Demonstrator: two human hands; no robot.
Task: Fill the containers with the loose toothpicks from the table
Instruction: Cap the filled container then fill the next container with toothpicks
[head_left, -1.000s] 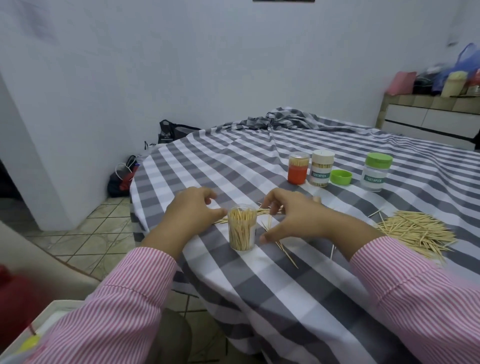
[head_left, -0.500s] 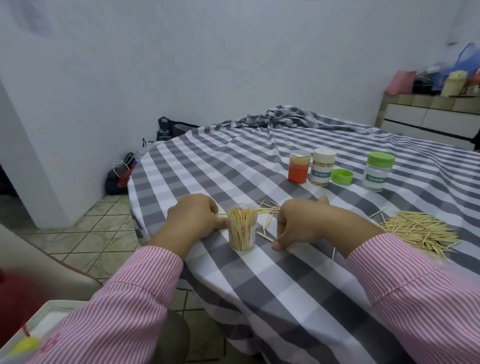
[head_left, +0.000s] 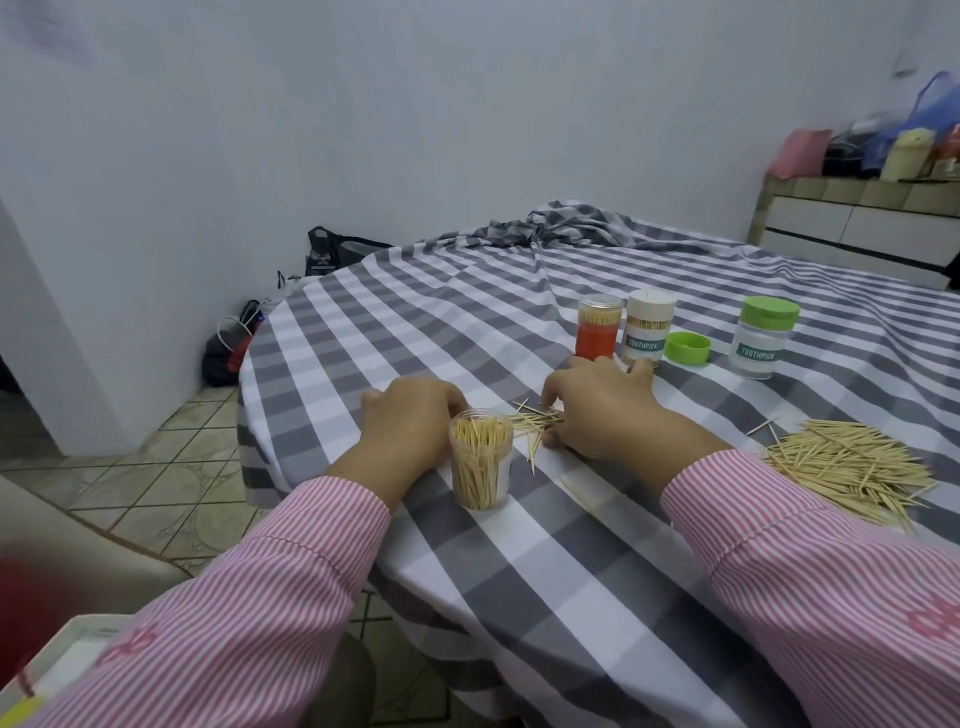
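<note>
A clear open container (head_left: 480, 460), nearly full of upright toothpicks, stands near the table's front left. My left hand (head_left: 410, 421) lies just left of it with curled fingers, the fingertips hidden behind its rim. My right hand (head_left: 602, 410) is to its right, fingers and thumb curled round a small bunch of loose toothpicks (head_left: 535, 421) lying on the cloth. A big pile of loose toothpicks (head_left: 852, 467) lies at the right. Behind the hands stand an orange container (head_left: 598, 327), a beige one (head_left: 648, 330) and a green-lidded one (head_left: 763, 338).
A loose green lid (head_left: 688, 347) lies between the beige and green-lidded containers. The checked tablecloth (head_left: 467, 312) is bunched up at the far side. The table's rounded edge (head_left: 244, 374) drops to a tiled floor with bags at the left.
My right hand moved from the front right of the clear container to behind it, closing on the small bunch. My left hand stayed beside the container.
</note>
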